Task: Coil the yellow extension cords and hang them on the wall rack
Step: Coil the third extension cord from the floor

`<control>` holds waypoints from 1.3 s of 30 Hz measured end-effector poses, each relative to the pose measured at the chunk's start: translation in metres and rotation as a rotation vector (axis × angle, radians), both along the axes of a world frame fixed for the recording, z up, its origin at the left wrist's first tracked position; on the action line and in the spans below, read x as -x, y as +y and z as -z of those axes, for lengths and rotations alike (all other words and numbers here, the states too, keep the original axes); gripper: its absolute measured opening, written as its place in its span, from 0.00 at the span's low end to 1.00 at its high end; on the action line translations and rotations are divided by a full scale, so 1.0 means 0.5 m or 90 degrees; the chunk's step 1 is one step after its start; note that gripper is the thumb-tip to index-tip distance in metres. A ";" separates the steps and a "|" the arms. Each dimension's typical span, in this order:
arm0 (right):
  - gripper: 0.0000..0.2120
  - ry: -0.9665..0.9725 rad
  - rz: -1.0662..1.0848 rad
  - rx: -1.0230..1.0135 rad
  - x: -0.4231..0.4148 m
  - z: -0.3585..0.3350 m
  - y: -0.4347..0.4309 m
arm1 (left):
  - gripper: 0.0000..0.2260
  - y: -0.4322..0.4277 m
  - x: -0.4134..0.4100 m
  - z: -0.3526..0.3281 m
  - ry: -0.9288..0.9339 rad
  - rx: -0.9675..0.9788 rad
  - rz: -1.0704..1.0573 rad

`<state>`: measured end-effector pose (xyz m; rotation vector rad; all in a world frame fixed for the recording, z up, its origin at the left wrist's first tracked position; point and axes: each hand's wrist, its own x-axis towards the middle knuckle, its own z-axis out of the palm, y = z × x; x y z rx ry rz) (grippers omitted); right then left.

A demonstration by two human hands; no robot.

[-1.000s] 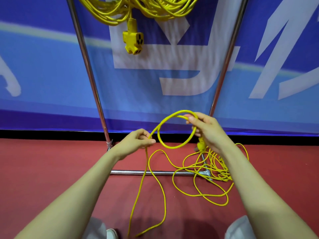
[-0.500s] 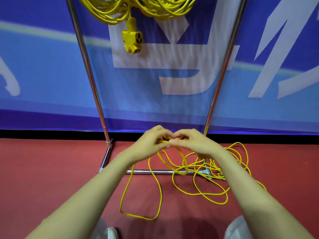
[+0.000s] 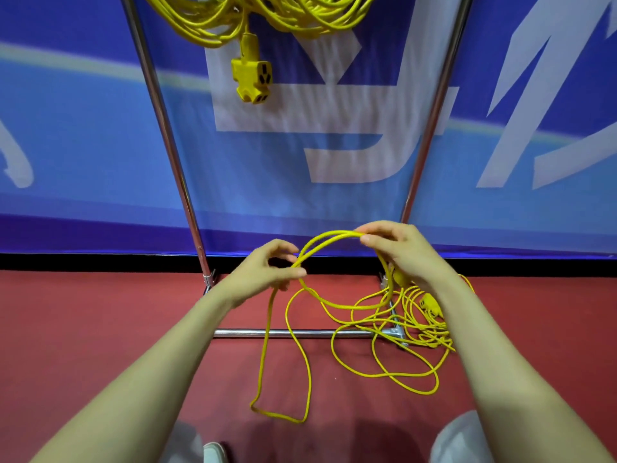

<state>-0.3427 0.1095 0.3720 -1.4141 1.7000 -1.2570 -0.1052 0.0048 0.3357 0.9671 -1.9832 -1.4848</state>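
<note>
Left hand [image 3: 267, 272] pinching the yellow cord [image 3: 329, 236] between thumb and curled fingers, low on the left side of a loop. Right hand [image 3: 404, 253] clamping thumb and fingertips on the top of that loop, where two strands are running side by side. Loop is hanging in the air between the two hands, above the red floor [image 3: 83, 329]. From the left hand one strand is dropping down to the floor and bending back up in a long narrow U. Rest of the cord is lying loose and tangled on the floor at right, draped over the rack's base bar [image 3: 250, 333] and its corner joint. A plug [image 3: 430, 305] is lying in that pile beside the right forearm. A thicker yellow piece is showing just under the right hand, too hidden to tell what it is. Coiled cords [image 3: 217, 25] are already hanging at top between the rack's two metal poles [image 3: 167, 135], a yellow multi-outlet socket [image 3: 255, 78] dangling below them. Blue banner [image 3: 66, 128] behind is carrying big white letter shapes, cropped, not readable; socket markings too small to read. Shoe tip [image 3: 213, 452] and grey trouser knees are showing at bottom edge.
</note>
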 end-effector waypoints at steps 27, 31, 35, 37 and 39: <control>0.05 -0.084 0.088 -0.007 -0.056 0.039 -0.031 | 0.10 0.050 0.089 -0.010 -0.034 0.339 -0.232; 0.06 -0.079 0.022 0.030 -0.059 0.030 -0.020 | 0.16 0.048 0.087 -0.018 0.106 -0.285 -0.160; 0.09 -0.006 -0.112 0.009 -0.098 0.052 -0.013 | 0.15 0.016 0.073 -0.045 0.441 -0.580 -0.203; 0.11 0.019 -0.130 0.001 -0.123 0.071 -0.015 | 0.14 0.006 0.068 -0.051 0.449 -0.564 -0.217; 0.11 0.059 -0.151 -0.012 -0.148 0.086 -0.014 | 0.13 0.005 0.062 -0.054 0.393 -0.512 -0.192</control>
